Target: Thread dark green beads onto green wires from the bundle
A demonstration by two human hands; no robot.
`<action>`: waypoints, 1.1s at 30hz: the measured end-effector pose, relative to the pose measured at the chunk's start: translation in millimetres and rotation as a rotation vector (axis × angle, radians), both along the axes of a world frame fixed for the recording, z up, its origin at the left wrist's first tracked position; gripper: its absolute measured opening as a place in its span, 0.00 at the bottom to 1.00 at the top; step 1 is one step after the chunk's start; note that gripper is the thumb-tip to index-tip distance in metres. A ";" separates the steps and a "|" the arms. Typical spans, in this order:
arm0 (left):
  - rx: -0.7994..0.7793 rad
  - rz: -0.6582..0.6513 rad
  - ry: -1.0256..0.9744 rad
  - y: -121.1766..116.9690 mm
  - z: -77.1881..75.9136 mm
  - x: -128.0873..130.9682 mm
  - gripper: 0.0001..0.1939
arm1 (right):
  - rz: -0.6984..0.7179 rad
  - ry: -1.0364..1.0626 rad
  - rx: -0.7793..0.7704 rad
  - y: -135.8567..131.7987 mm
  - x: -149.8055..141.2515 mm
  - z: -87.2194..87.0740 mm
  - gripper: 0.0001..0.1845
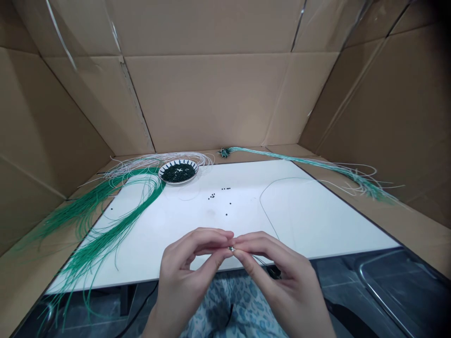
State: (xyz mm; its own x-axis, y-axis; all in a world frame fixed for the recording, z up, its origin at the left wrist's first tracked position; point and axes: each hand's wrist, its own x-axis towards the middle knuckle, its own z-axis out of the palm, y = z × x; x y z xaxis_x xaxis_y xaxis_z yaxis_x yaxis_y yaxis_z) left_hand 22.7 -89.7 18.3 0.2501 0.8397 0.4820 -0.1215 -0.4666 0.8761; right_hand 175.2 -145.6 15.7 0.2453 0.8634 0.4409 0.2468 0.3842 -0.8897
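At the front edge of the white board, my left hand (192, 258) and my right hand (276, 270) meet fingertip to fingertip. Both pinch a tiny beaded piece (231, 249), dark green with a pale glint, mostly hidden by the fingers. A thin thread (261, 199) curves over the board and runs down behind my right hand. Short thread ends show below the right fingers. Beyond the hands lie several loose dark beads (211, 196), scattered singly and in small groups.
A patterned dish (159, 174) of dark beads stands at the back left of the white board (243, 225). Green strands (116, 225) spread over the left side, with white strands (169, 156) behind. A pale green bundle (282, 154) lies along the back right. Cardboard walls (225, 98) enclose the board.
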 end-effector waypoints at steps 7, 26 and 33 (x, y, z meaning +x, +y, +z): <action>0.070 -0.028 0.094 9.0 3.5 0.4 0.10 | -0.023 0.073 -0.038 -0.5 0.1 -0.4 0.07; -0.187 -0.075 0.122 18.1 -2.6 -8.5 0.09 | 0.083 0.060 -0.231 6.9 26.6 -11.9 0.03; -0.284 0.070 0.075 20.7 -3.7 -7.2 0.09 | -0.656 0.152 -0.023 5.7 42.4 -17.4 0.20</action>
State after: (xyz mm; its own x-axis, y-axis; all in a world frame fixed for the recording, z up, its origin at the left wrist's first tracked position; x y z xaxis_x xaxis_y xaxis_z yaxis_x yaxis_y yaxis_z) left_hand 15.5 -69.0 14.7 0.2130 0.9548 0.2073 -0.0280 -0.2061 0.9781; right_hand 217.6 -139.9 -1.7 0.7802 0.5229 0.3432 0.2940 0.1777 -0.9391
